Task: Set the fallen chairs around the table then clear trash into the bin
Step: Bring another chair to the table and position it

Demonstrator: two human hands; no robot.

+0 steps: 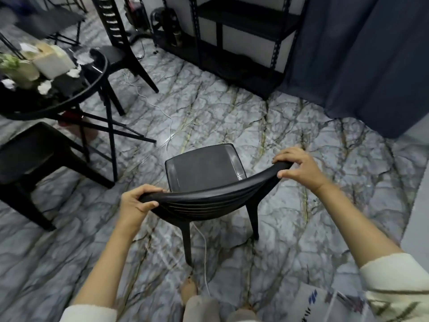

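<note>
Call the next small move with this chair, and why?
Probably carry the chair left toward the table. Both hands, left hand and right hand, grip its backrest, it stands upright, and it sits apart from the table, where two other chairs are already placed.

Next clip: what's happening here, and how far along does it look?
A person grips the backrest of a black chair with the left hand and right hand; it stands upright, apart from the round table. Two other chairs already stand at the table. Crumpled white paper still litters the tabletop.
</note>
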